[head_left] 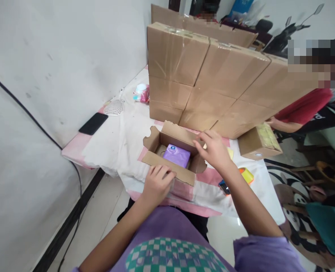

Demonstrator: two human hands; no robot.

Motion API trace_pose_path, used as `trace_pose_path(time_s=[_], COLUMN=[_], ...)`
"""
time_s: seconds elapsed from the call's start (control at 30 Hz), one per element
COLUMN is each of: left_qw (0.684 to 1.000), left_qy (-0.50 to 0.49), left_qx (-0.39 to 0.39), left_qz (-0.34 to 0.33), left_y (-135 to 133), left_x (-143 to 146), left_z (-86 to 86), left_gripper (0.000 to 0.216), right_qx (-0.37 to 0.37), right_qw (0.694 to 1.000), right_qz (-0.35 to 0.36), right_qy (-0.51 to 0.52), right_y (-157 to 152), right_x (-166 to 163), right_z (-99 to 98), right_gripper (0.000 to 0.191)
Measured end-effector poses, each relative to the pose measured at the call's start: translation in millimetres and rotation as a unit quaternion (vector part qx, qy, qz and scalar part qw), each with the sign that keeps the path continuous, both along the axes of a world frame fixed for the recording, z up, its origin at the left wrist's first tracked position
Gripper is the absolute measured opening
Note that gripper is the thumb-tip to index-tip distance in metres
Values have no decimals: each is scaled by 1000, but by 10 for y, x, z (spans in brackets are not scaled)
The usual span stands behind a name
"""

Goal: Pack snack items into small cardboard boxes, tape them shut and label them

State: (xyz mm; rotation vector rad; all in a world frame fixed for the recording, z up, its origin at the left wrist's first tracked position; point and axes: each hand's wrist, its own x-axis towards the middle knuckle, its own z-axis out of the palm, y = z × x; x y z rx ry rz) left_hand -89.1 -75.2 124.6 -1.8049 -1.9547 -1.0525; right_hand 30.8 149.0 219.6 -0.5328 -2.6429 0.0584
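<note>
An open cardboard box (175,174) stands on the cloth-covered table with its flaps folded outward. Inside lies a purple plastic-wrapped pack (177,155), probably tissues, with a small blue label. My left hand (158,183) is at the front flap, fingers loosely bent and the thumb apart from them; whether it touches the flap is hard to tell. Over the right back corner of the box is my right hand (215,148), thumb and forefinger apart with nothing visible between them. A yellow and blue tape dispenser (246,175) lies beneath my right forearm, partly hidden.
Behind the box rises a wall of stacked, taped cartons (179,56). A single taped carton (259,141) stands to the right, near a person in a red sleeve (306,107). At the left lie a black phone (93,124) and a white perforated piece (114,108).
</note>
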Motion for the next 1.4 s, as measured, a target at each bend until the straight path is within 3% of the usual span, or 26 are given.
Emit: trace_pose_path(time_s=[0.07, 0.13, 0.2, 0.27, 0.33, 0.43, 0.53, 0.7, 0.8, 0.9, 1.03, 1.13, 1.23, 1.3, 1.33, 1.4], left_qw=[999, 988, 972, 967, 962, 957, 947, 946, 958, 986, 998, 997, 978, 968, 963, 953], left_qy=[15, 10, -59, -168, -245, -268, -294, -322, -278, -135, 4, 42, 38, 45, 54, 77], left_qx=[45, 129, 190, 175, 118, 59, 37, 31, -3, 9, 34, -58, -164, -203, -221, -249], left_qz=[20, 83, 125, 83, -9, -97, -120, -23, 71, 100, 57, -36, -121, -140, -146, -154], left_y=[-38, -64, -57, -13, 51, 144, 246, 477, 591, 653, 664, 649, 631, 624, 623, 625], left_x=[-73, -217, -418, -633, -814, -974, -1038, -1049, -983, -899, -828, -815, -846, -884, -904, -936], left_z=[-27, -71, -126, -172, -193, -180, -156, -119, -95, -95, -80, -12, 62, 86, 88, 76], left_gripper=[24, 50, 83, 107, 114, 113, 112, 110, 101, 90, 64, 45, 62, 77, 78, 69], right_qx=[-50, -124, -207, -258, -272, -299, -336, -411, -391, -387, -324, -259, -208, -146, -104, -51], right_qw=[988, 960, 944, 944, 948, 936, 901, 864, 878, 883, 915, 953, 967, 945, 909, 802], right_qz=[-66, -105, -67, 13, 57, 29, -62, -46, -54, -40, 31, 36, -31, -163, -255, -415], right_qy=[133, 229, 248, 204, 153, 181, 269, 287, 271, 264, 239, 156, 142, 244, 315, 427], right_y=[-44, -140, -272, -396, -460, -411, -258, -74, -64, -88, -96, -90, -136, -192, -216, -238], right_x=[277, 506, 639, 671, 642, 577, 506, 373, 326, 297, 295, 409, 749, 1117, 1327, 1746], right_z=[-99, -293, -527, -733, -865, -935, -951, -1058, -1146, -1202, -1172, -1038, -864, -810, -820, -927], right_gripper=[17, 19, 20, 25, 27, 32, 45, 54, 69, 75, 31, 29, 29, 25, 22, 22])
